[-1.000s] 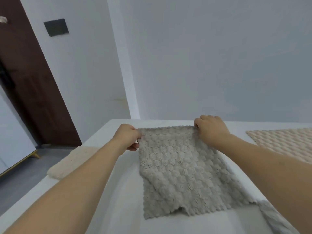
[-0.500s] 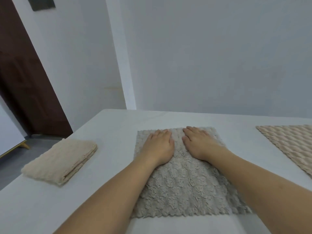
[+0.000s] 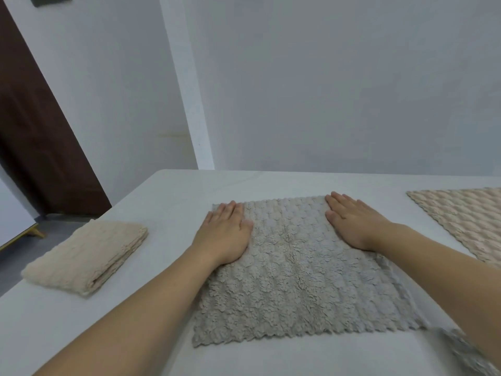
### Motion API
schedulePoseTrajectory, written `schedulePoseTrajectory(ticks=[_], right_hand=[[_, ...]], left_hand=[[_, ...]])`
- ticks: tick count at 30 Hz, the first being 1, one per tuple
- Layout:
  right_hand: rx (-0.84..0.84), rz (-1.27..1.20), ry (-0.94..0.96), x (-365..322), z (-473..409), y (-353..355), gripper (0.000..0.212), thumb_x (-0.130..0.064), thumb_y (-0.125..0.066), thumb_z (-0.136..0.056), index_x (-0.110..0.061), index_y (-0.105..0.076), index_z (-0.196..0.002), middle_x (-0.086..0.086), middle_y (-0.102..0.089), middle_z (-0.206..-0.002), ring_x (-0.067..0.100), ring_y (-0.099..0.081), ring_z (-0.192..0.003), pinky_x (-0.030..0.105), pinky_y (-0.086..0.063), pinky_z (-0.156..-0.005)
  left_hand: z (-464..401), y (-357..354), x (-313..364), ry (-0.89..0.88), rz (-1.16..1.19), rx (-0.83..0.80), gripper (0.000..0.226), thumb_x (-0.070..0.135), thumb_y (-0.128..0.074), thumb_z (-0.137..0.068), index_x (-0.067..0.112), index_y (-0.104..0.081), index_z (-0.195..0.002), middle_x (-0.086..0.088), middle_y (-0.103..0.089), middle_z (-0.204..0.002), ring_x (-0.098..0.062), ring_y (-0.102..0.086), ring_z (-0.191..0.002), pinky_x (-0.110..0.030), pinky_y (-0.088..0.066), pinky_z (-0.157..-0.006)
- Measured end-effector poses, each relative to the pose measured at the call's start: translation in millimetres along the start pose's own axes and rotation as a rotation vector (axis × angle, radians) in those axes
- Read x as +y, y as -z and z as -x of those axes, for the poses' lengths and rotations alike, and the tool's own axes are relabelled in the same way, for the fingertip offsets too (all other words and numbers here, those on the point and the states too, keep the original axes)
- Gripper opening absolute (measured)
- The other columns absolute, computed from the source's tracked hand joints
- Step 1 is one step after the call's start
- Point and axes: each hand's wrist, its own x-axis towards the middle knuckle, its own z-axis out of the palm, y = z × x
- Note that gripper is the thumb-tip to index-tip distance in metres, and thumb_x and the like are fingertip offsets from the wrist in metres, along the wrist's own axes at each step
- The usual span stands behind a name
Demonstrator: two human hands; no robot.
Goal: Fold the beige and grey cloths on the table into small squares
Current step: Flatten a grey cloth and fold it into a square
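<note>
at the near right corner a blurred grey fabric edge (image 3: 469, 354) lies on the white table (image 3: 168, 196). the grey cloth (image 3: 292, 280) lies flat at the table's middle, both forearms stretched over it. the left hand (image 3: 223, 232) presses its far left corner, fingers straight and flat — the right hand (image 3: 352, 222) does the same at the far right corner. a folded beige cloth (image 3: 86, 256) sits well apart to the left; another beige cloth (image 3: 466, 221) lies spread at the right edge. beyond — a dark door (image 3: 35, 126) and pale wall (image 3: 325, 77).
</note>
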Motion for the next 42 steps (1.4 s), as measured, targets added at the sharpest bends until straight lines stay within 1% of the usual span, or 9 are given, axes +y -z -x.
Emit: schedulePoseTrajectory(ticks=[5, 8, 13, 21, 27, 33, 36, 38, 42], right_hand=[[-0.037, 0.109, -0.056, -7.2, 1.2, 9.3, 0.058, -0.04, -0.006, -0.103, -0.018, 0.004, -0.155, -0.001, 0.009, -0.162, 0.016, 0.006, -0.149, 0.04, 0.005, -0.121], [0.026, 0.167, -0.062, -32.1, 2.2, 27.5, 0.058, -0.032, -0.015, -0.102, -0.007, -0.004, -0.154, 0.008, 0.004, -0.162, 0.024, 0.003, -0.149, 0.047, 0.002, -0.12], [0.041, -0.06, 0.048, -65.7, 36.6, -5.7, 0.058, -0.039, -0.011, -0.103, -0.016, -0.002, -0.155, 0.0, 0.005, -0.163, 0.017, 0.004, -0.149, 0.04, 0.003, -0.121], [0.034, -0.028, 0.062, -48.3, 38.6, -8.3, 0.058, -0.042, -0.007, -0.102, -0.021, 0.002, -0.155, -0.003, 0.009, -0.162, 0.013, 0.008, -0.149, 0.036, 0.004, -0.121], [0.003, -0.025, -0.055, -9.9, 51.3, -2.2, 0.057, -0.041, -0.006, -0.103, -0.02, 0.005, -0.155, -0.005, 0.011, -0.162, 0.012, 0.007, -0.149, 0.036, 0.004, -0.12], [-0.02, 0.094, -0.094, -28.8, 56.8, 16.6, 0.058, -0.037, -0.008, -0.103, -0.014, 0.004, -0.155, 0.001, 0.01, -0.162, 0.021, 0.007, -0.149, 0.044, 0.004, -0.121], [0.057, -0.017, 0.025, -59.7, 80.5, 13.3, 0.057, -0.037, -0.009, -0.104, -0.015, 0.0, -0.155, 0.001, 0.009, -0.162, 0.019, 0.006, -0.149, 0.04, 0.003, -0.121], [0.055, -0.068, 0.083, -75.6, 100.6, -3.6, 0.057, -0.039, -0.009, -0.103, -0.017, 0.0, -0.155, -0.001, 0.008, -0.162, 0.016, 0.007, -0.149, 0.038, 0.004, -0.121], [0.074, -0.072, 0.057, -73.9, 108.8, -21.8, 0.057, -0.04, -0.009, -0.103, -0.019, -0.001, -0.155, -0.004, 0.007, -0.163, 0.013, 0.007, -0.149, 0.036, 0.006, -0.12]], left_hand=[[1.4, 11.3, 8.5, 0.072, -0.124, -0.039, 0.061, 0.044, -0.01, -0.102, 0.018, 0.002, -0.156, -0.001, 0.006, -0.164, -0.019, 0.007, -0.15, -0.044, 0.008, -0.121], [9.6, 19.4, 36.6, -0.007, -0.137, 0.025, 0.062, 0.039, -0.015, -0.102, 0.011, 0.0, -0.156, -0.006, 0.003, -0.164, -0.024, 0.005, -0.15, -0.05, 0.006, -0.12], [32.2, -11.9, 59.0, -0.102, -0.038, 0.014, 0.06, 0.043, -0.012, -0.103, 0.02, -0.003, -0.157, 0.003, 0.002, -0.164, -0.015, 0.004, -0.15, -0.044, 0.003, -0.121], [38.0, -7.7, 47.0, -0.098, -0.031, -0.002, 0.06, 0.046, -0.011, -0.103, 0.022, 0.0, -0.157, 0.005, 0.006, -0.164, -0.012, 0.008, -0.15, -0.037, 0.006, -0.121], [55.5, 0.9, 1.3, -0.014, -0.02, -0.018, 0.06, 0.046, -0.012, -0.103, 0.022, 0.001, -0.157, 0.007, 0.008, -0.163, -0.011, 0.009, -0.149, -0.035, 0.005, -0.121], [56.5, 10.8, 16.9, 0.055, -0.182, 0.008, 0.06, 0.039, -0.013, -0.103, 0.014, -0.006, -0.156, -0.001, -0.002, -0.164, -0.02, 0.002, -0.151, -0.044, 0.006, -0.121], [70.1, 14.4, 45.9, 0.008, -0.006, 0.033, 0.055, 0.031, -0.023, -0.101, 0.01, -0.021, -0.152, -0.008, -0.016, -0.162, -0.024, -0.011, -0.149, -0.047, -0.003, -0.121], [90.2, 2.2, 62.0, -0.073, 0.081, 0.025, 0.056, 0.035, -0.02, -0.103, 0.014, -0.014, -0.155, -0.002, -0.011, -0.163, -0.019, -0.007, -0.149, -0.044, -0.004, -0.121], [102.9, -14.6, 61.1, -0.091, -0.005, 0.032, 0.06, 0.043, -0.013, -0.103, 0.02, -0.002, -0.157, 0.006, 0.002, -0.164, -0.011, 0.006, -0.149, -0.04, 0.004, -0.122]])
